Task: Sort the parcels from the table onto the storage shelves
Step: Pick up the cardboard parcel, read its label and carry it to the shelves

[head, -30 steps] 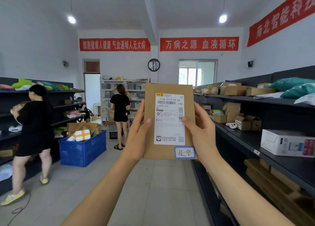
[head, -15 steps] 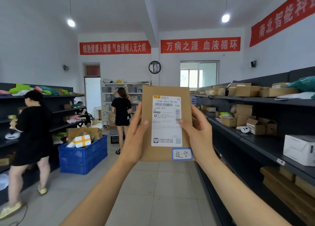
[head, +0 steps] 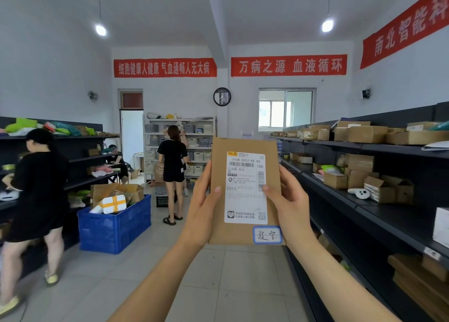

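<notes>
A flat brown cardboard parcel (head: 244,146) stands upright in front of me, with a white shipping label and a small blue-edged handwritten sticker at its lower right. My left hand (head: 201,207) grips its left edge, thumb on the front. My right hand (head: 291,205) grips its right edge the same way. Dark storage shelves (head: 388,214) run along the right, carrying cardboard boxes and a white toy.
More dark shelves (head: 85,159) with soft parcels line the left wall. A blue crate (head: 114,227) of boxes sits on the floor left of centre. One person in black stands at the left shelves, another at the back by white racks (head: 196,120). A tiled aisle runs ahead.
The view has shifted forward and slightly down along the aisle; the right shelves' near boxes have slid out of frame. Both hands keep the same hold on the parcel.
</notes>
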Motion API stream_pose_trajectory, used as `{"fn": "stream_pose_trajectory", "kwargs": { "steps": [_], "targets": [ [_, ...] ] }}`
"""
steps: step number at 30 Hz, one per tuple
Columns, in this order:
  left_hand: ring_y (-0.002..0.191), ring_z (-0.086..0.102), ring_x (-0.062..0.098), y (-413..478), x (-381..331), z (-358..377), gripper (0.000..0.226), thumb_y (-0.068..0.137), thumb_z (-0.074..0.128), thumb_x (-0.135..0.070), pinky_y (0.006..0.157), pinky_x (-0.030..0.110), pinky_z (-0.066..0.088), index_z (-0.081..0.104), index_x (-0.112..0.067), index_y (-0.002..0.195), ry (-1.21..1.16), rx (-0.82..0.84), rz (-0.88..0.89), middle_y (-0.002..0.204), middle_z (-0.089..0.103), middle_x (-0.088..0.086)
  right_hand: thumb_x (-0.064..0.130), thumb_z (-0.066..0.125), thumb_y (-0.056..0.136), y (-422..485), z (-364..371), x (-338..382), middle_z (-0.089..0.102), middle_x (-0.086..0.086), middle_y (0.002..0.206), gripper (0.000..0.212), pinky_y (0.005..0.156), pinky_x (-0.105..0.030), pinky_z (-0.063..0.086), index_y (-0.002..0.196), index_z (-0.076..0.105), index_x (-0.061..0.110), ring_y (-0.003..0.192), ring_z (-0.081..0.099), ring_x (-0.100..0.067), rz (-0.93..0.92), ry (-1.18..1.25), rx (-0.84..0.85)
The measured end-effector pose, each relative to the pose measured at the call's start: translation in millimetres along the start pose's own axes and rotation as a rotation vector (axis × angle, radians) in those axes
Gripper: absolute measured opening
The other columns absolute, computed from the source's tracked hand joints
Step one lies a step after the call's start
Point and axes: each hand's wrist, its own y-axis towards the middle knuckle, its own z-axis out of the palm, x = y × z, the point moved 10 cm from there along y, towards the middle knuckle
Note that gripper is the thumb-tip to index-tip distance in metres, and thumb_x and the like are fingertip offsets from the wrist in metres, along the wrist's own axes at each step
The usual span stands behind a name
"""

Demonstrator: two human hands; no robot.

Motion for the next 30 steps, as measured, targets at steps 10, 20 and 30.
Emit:
{"fn": "stream_pose_trajectory", "kwargs": {
  "steps": [10, 20, 30],
  "targets": [
    [0.130, 0.044, -0.002, 49.8, 49.2, 70.3, 0.049, 0.088, 0.055, -0.041, 0.110, 0.033, 0.039, 0.032, -0.061, 0.127, 0.018, -0.001, -0.005, 0.145, 0.038, -0.023, 0.002, 0.064, 0.087, 57.1, -70.8, -51.5, 0.073, 0.014, 0.107, 0.045, 0.071, -0.022, 0.057, 0.122, 0.058, 0.028, 0.101, 0.069, -0.008, 0.029, 0.049, -0.019],
    [0.126, 0.049, 0.004, 94.0, 92.4, 117.7, 0.049, 0.088, 0.053, -0.039, 0.103, 0.029, 0.046, 0.035, -0.058, 0.129, 0.030, -0.008, -0.026, 0.146, 0.039, -0.013, 0.004, 0.064, 0.087, 103.6, -120.9, -102.6, 0.071, 0.009, 0.111, 0.046, 0.074, -0.025, 0.059, 0.123, 0.057, 0.031, 0.102, 0.069, -0.009, 0.065, 0.090, -0.043],
    [0.115, 0.057, 0.001, 130.5, 146.5, 94.1, 0.051, 0.091, 0.049, -0.026, 0.079, 0.013, 0.052, 0.033, -0.045, 0.136, -0.025, -0.039, -0.074, 0.144, 0.047, -0.005, 0.006, 0.065, 0.086, 137.9, -99.3, -167.7, 0.072, 0.010, 0.108, 0.045, 0.073, -0.026, 0.059, 0.115, 0.058, 0.039, 0.102, 0.069, -0.011, 0.127, 0.112, -0.047]
  ]
}}
